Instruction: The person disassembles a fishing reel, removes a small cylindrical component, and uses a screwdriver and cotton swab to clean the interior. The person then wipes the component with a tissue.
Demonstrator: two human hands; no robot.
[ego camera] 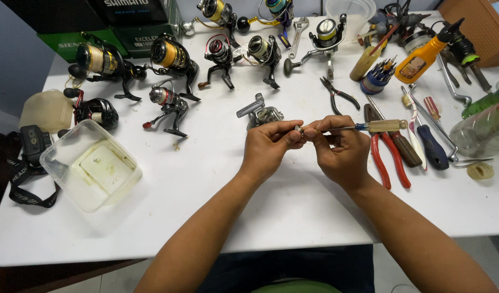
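Observation:
My left hand and my right hand meet above the middle of a white table. My right hand holds a small screwdriver with a pale yellow handle that points right, its thin shaft running left to the fingertips. My left hand pinches a tiny metal part at the screwdriver's tip; the part is mostly hidden by fingers. Just behind the hands lies a grey, partly stripped fishing reel body.
Several spinning reels stand across the back of the table. A clear plastic tub sits at the left beside a black headlamp. Red-handled pliers, screwdrivers, an orange bottle and a wrench crowd the right.

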